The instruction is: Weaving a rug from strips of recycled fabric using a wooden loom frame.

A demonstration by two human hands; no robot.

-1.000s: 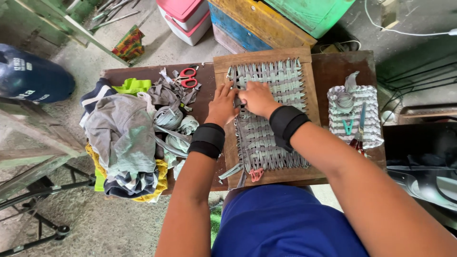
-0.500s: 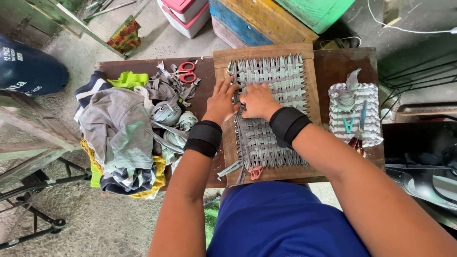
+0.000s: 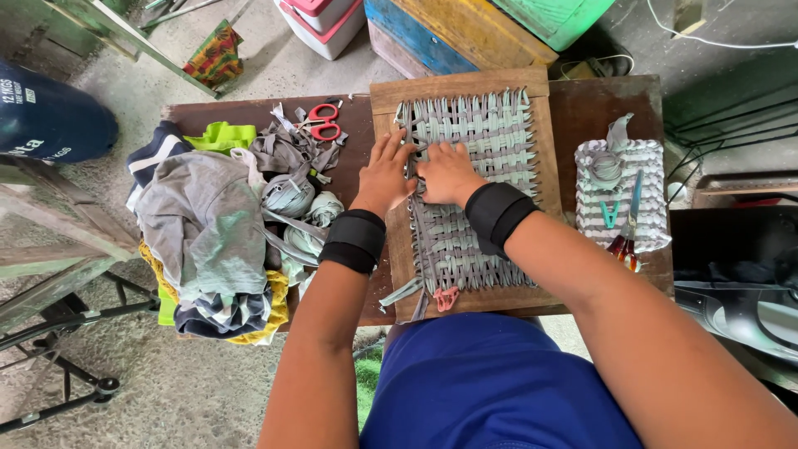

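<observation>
Concrete floor, cluttered workshop; stacked coloured crates [image 3: 465,29] at the far side, a blue drum [image 3: 50,120] far left. A dark wooden table [image 3: 598,108] fills the middle. On its left sits a big pile of clothes and fabric scraps [image 3: 208,233], with rolled grey strips [image 3: 291,195] beside it and red-handled scissors [image 3: 320,123] further back. Centre: a wooden frame loom [image 3: 461,83] holding a half-woven mat of grey and pale green strips [image 3: 474,199]. Right of it is a finished woven mat [image 3: 644,179] with a second pair of scissors [image 3: 628,220] lying on top.

Both hands rest on the weave, upper-left part of the loom, black wristbands on both wrists. Left hand [image 3: 386,170] is spread, fingers flat, pressing the strips at the left edge, not clenched. Right hand [image 3: 449,170] is curled just beside it, fingertips pinching into a row; exactly which strip it grips, cannot tell.

Judgement: to do this well, hold neighbouring rows down with the flat hand while the other pushes the strip tight against the previous row, keeping over-under order and even tension.
</observation>
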